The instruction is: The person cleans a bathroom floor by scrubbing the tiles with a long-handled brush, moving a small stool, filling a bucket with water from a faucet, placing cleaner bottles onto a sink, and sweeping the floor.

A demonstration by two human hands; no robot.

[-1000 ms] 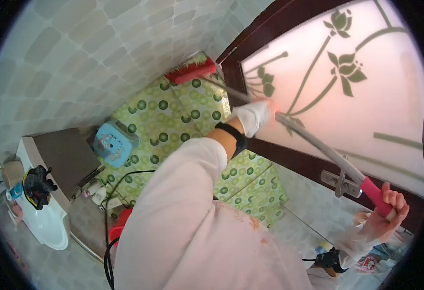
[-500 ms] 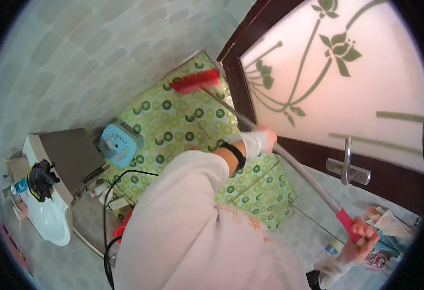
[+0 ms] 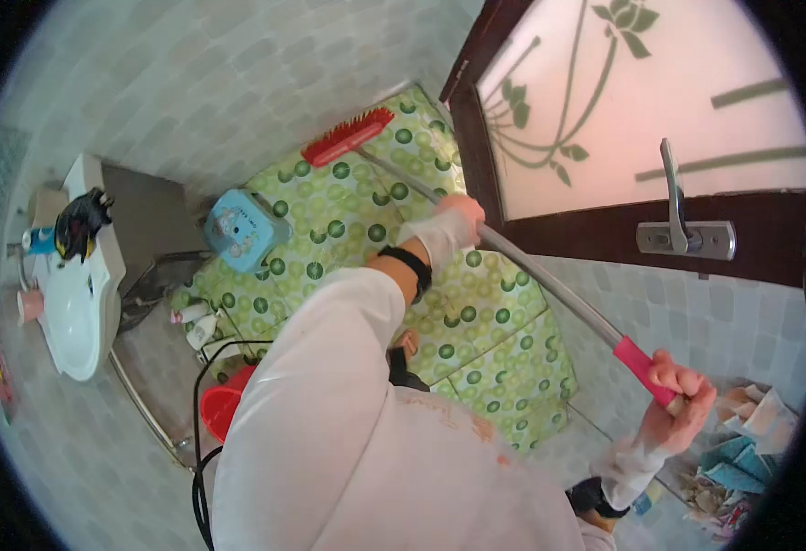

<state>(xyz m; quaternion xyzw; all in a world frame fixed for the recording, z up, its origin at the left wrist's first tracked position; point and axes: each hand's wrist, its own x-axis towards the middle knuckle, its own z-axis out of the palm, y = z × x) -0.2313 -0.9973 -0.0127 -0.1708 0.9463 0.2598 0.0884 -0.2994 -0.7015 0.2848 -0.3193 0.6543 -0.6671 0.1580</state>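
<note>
A long-handled brush with a red head point(image 3: 346, 140) and a grey pole slants across the view, its head at the foot of the tiled wall on the green-dotted floor. My left hand point(image 3: 461, 219) is closed around the middle of the pole. At the lower right, my right hand point(image 3: 678, 397) wraps round the pink grip point(image 3: 640, 365) at the pole's end. The bristles face the wall. Both wrists wear black bands.
A blue stool point(image 3: 242, 230) stands by the wall. To the left are a white sink point(image 3: 77, 317) with a black item on it, bottles and a red bucket point(image 3: 224, 404). A dark-framed door point(image 3: 752, 225) is at right, with cloths point(image 3: 738, 459) below.
The red brush head has shifted left and tilted along the wall, with both hands still on the pole. The view has also shifted, showing more of the door handle and cloths.
</note>
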